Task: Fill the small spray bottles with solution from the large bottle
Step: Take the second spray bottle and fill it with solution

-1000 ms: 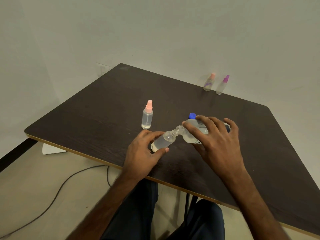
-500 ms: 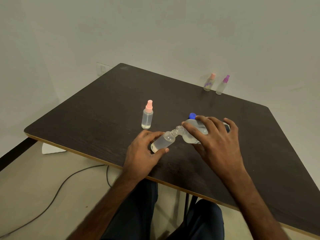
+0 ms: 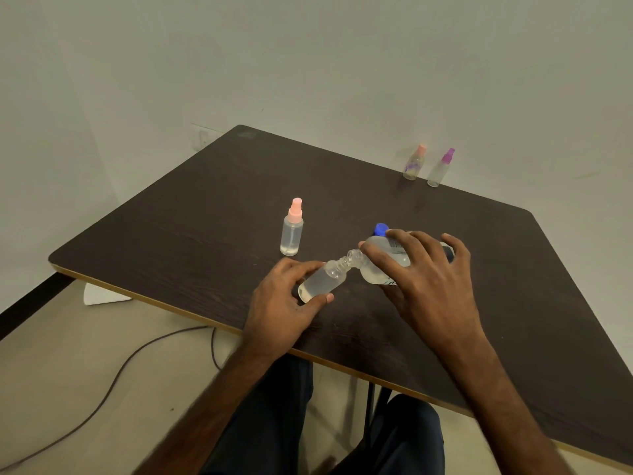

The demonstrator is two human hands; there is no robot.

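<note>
Large bottle (image 3: 374,273) lies tipped near the front edge of the dark table (image 3: 205,217), its mouth touching the mouth of a small open bottle (image 3: 323,281).

The right hand (image 3: 431,289) holds the large bottle from above, its fingers spread wide and curled over it. The left hand (image 3: 277,310) holds the small open bottle slanted, pinching its bottom end between thumb and fingers. This bottle has clear water-like stuff in it. A pink-top spray bottle (image 3: 291,229) stands just behind the left hand. Two more spray bottles, one pink-top (image 3: 414,163) and one purple-top (image 3: 439,169), stand side by side at the far edge. A blue cap (image 3: 381,229) sits just behind the large bottle.
</note>
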